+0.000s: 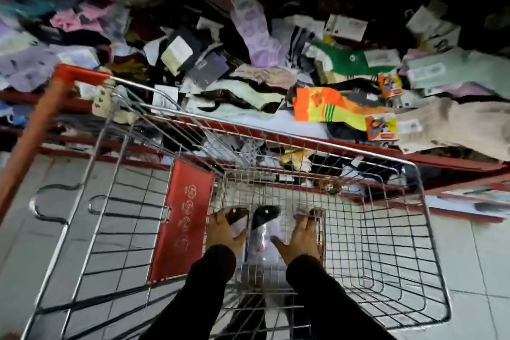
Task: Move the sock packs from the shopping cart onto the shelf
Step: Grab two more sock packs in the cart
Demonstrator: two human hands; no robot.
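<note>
Reaching into cart | left hand, right hand flank sock packs | grip state unclear, blurred

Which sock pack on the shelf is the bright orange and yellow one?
The orange-and-yellow striped sock pack at the shelf's front edge, just beyond the cart's far rim; its neighbours are beige, green and dark.

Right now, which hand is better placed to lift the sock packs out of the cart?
Probably neither alone: the left hand and right hand flank the sock packs on the cart floor. Left fingers look wrapped around one; right lies flatter.
</note>
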